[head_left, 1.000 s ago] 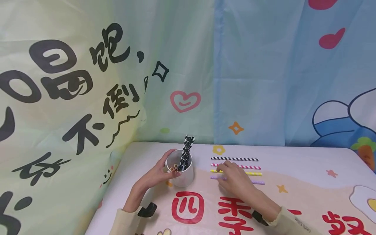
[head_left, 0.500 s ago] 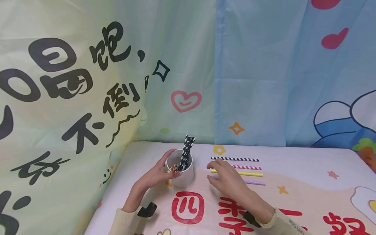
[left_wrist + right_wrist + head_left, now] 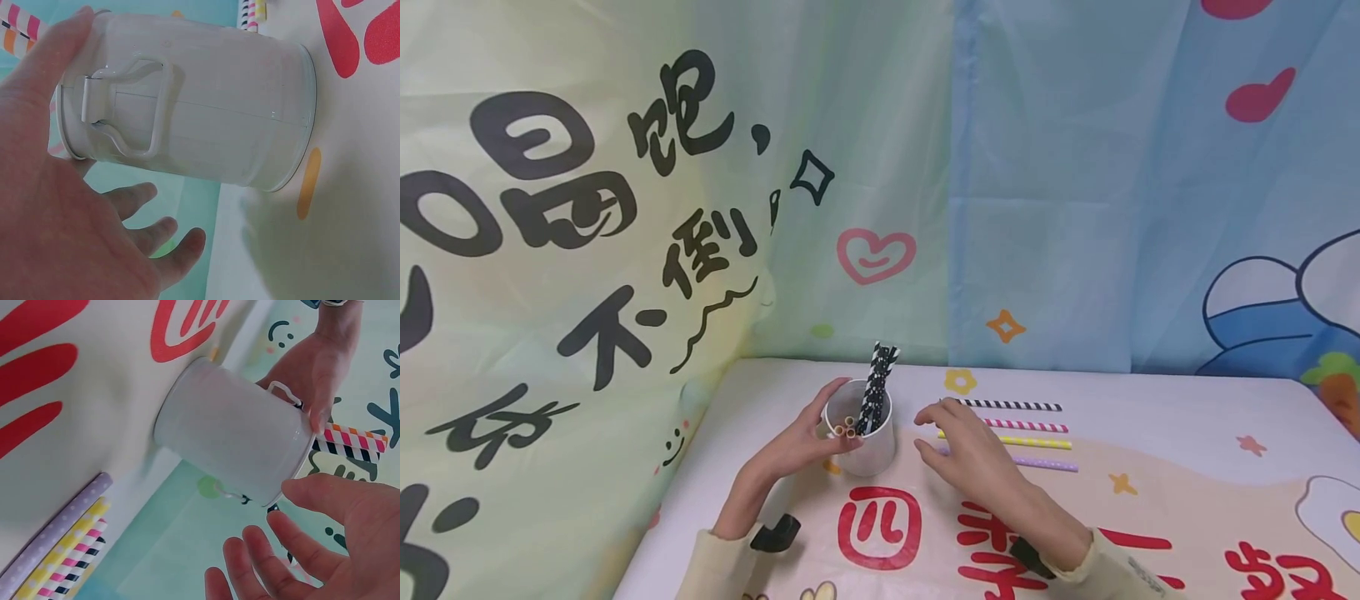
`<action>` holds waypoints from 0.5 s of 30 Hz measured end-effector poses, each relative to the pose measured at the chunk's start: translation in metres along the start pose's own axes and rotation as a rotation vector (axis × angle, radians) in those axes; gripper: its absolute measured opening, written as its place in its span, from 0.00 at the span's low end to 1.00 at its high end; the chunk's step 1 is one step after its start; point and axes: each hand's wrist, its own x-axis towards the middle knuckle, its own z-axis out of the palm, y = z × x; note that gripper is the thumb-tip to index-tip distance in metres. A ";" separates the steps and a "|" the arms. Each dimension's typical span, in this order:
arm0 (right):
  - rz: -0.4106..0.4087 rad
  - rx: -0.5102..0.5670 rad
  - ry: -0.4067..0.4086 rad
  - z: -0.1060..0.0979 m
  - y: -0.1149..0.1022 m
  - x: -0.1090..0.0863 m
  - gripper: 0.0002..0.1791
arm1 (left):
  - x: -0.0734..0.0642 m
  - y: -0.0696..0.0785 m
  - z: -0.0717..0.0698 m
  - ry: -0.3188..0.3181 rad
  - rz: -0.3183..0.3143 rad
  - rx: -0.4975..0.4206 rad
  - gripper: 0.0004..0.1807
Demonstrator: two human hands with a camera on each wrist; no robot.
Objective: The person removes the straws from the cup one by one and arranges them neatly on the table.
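Cup: white, smooth, slightly shiny; base down on the table, left of the loose straws; rim rounded, thin vertical seam shown in left wrist view.
Handles: white wire loop fixed near the rim; second loop seen on another side.
Cup contents: white-speckled black straws leaned toward the back right; pink/orange striped straws and black-and-white striped straws stuck out past the rim in right wrist view; tan round ends seen low at the left, probably straw ends, pattern not readable.
Left hand: cup gripped at the rim, thumb on near side, index finger round the back, other fingers loose.
Right hand: fingers spread and softly bent, nothing held; placed over the row's left ends, near the cup.
Loose row, back to front: black-striped straw, pink-striped straw, yellow straw, dotted purple straw; laid roughly parallel, apart.
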 end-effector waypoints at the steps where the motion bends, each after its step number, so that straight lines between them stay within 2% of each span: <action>1: -0.005 0.010 0.001 0.000 -0.001 0.000 0.16 | 0.000 0.000 0.000 0.001 -0.002 -0.002 0.50; 10: -0.045 0.060 0.010 0.002 -0.016 0.006 0.16 | -0.001 0.000 0.000 0.003 -0.018 -0.010 0.50; 15: -0.105 0.076 0.032 0.003 -0.024 0.009 0.15 | 0.000 0.001 0.000 0.000 -0.013 -0.017 0.49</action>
